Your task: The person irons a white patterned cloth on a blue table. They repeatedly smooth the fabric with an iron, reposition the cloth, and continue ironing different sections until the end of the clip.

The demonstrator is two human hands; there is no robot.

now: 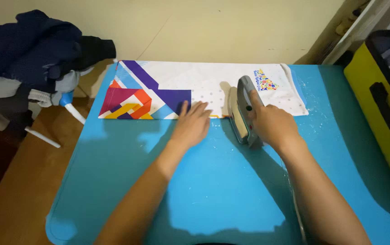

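The right hand (269, 123) grips the grey iron (244, 111) at centre frame, on the folded printed cloth (195, 88). The left hand (191, 124), fingers spread flat, pins the cloth's near edge just beside it. Sliding the iron leftward could burn those fingers.

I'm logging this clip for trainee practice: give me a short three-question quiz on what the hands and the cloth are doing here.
1. True or false: the right hand grips the grey electric iron by its handle.
2. Where does the left hand rest?
A. on the pile of dark clothes
B. flat on the near edge of the folded white cloth with colourful geometric print
C. on the yellow bin
3. What colour is the padded board under the cloth?

Key: 1 true; 2 B; 3 blue.
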